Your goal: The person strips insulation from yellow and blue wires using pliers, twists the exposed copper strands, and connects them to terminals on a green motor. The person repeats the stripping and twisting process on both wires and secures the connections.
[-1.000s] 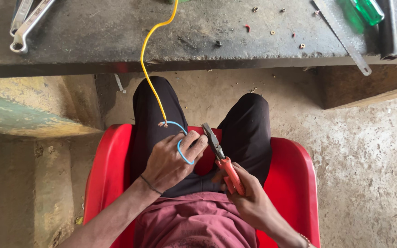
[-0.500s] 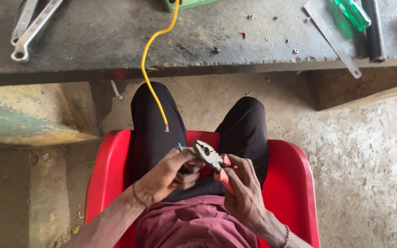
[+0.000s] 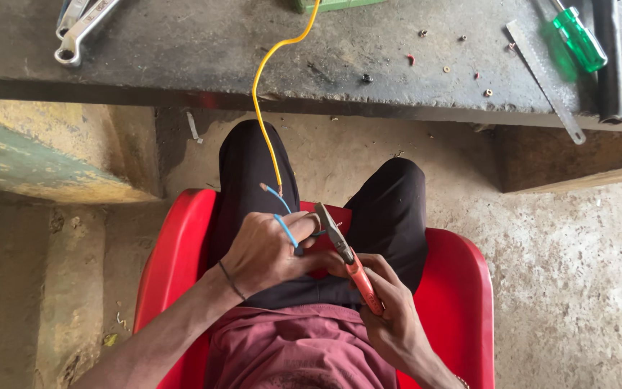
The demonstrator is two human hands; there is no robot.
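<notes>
A dark counter (image 3: 181, 65) spans the top, above a red chair (image 3: 462, 288). Over the lap, the left hand (image 3: 264, 252) is curled around a blue wire (image 3: 286, 229). The right hand (image 3: 390, 317) is clamped on orange-handled pliers (image 3: 347, 256), whose tip sits beside the wire.
</notes>
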